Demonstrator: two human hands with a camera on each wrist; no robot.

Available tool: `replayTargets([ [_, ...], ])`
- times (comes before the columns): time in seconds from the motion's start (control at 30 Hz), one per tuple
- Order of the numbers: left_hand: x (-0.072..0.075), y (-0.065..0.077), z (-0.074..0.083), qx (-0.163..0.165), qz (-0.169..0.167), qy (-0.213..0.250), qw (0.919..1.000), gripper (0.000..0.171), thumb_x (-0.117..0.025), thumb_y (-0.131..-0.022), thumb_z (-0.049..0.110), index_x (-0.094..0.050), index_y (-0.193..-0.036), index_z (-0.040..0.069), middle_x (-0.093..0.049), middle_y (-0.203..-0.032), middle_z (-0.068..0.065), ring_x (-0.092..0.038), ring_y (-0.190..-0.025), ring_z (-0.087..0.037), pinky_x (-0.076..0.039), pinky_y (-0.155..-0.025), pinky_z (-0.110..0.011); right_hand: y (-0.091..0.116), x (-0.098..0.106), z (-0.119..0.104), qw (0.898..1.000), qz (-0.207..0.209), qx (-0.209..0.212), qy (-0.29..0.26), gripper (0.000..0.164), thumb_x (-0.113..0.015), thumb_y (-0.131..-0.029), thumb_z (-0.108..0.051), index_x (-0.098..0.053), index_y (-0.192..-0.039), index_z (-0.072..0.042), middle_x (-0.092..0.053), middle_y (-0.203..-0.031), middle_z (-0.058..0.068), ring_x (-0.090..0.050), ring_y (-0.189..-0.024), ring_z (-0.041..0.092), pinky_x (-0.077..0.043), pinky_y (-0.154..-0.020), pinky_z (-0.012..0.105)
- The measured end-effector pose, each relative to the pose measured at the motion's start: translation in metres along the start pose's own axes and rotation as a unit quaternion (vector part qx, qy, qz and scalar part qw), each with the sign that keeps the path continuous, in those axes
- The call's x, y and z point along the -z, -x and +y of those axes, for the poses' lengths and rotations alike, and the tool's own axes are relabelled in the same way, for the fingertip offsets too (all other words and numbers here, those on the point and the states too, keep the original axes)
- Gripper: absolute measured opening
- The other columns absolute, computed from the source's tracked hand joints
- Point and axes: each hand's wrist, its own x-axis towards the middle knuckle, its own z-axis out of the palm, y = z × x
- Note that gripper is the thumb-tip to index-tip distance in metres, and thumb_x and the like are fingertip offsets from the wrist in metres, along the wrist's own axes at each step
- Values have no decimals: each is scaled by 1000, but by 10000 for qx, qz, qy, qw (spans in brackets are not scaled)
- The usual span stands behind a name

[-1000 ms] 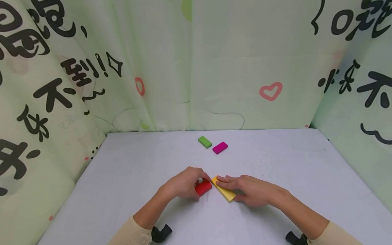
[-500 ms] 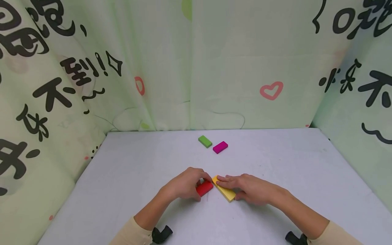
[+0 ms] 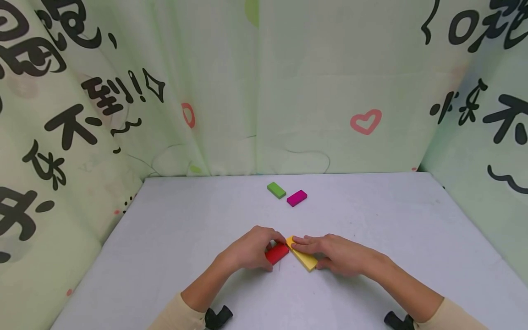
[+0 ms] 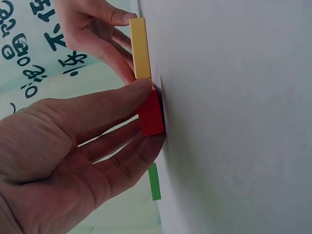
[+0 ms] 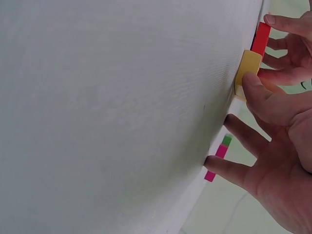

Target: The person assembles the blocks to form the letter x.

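In the head view my left hand (image 3: 251, 248) holds a red block (image 3: 277, 253) between thumb and fingers, low over the white table. In the left wrist view the thumb lies along the red block (image 4: 151, 113), with curled fingers behind it. My right hand (image 3: 336, 255) grips a longer yellow block (image 3: 304, 259), its thumb at the near end and fingers over the top. The yellow block slants, and its far end meets or nearly meets the red block's right end. In the right wrist view the right thumb presses the yellow block (image 5: 247, 67); two other fingertips touch the table.
Farther back on the white table (image 3: 189, 215) lie a green block (image 3: 276, 190) and a magenta block (image 3: 297, 198), close together. Pale green curtains (image 3: 305, 91) with dark lettering enclose the table's back and sides.
The left hand has slid the red block slightly right, toward the yellow block. The right hand and the yellow block have stayed almost still.
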Motion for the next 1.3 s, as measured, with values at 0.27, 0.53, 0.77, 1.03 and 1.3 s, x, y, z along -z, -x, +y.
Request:
replayTargets([
  [0.27,-1,1,0,-133,-24,-68,9999,61,-90,-80,9,-68,-137,16,-70,-116,2,-62,-97,-9,-54,-77,-16,0,0,0,10000,-38,-36,-11,69,-74,-94,-5,-49,-157,-22,-43,-165,-2,-45,-150,28,-44,-114,54],
  [0.53,0,0,-2,-322,-14,-109,9994,57,-85,-84,6,-68,-138,14,-73,-112,0,-64,-94,-10,-53,-74,-15,-1,0,1,10000,-14,32,60,69,-74,-94,-5,-49,-157,-22,-43,-165,-2,-45,-150,27,-44,-115,54],
  [0.77,-1,0,-3,-331,-20,-71,9994,56,-85,-85,6,-68,-138,14,-73,-112,0,-64,-93,-10,-53,-73,-14,-1,0,1,9999,19,90,98,69,-75,-94,-5,-49,-157,-21,-45,-164,1,-47,-149,29,-44,-114,55],
  [1.03,-1,-1,-3,-326,-28,-67,9994,56,-85,-85,7,-69,-138,14,-73,-108,0,-64,-91,-9,-53,-71,-14,-1,-2,0,9999,-46,-142,10,69,-74,-94,-6,-49,-157,-22,-43,-165,-1,-44,-151,26,-43,-116,54],
  [1.3,-2,-2,-3,-284,-45,-74,9996,57,-85,-85,7,-69,-139,16,-73,-110,1,-63,-92,-9,-54,-73,-14,0,0,-2,9997,-123,-214,-28,68,-73,-96,-9,-48,-157,-25,-42,-166,-3,-44,-151,26,-43,-116,56],
])
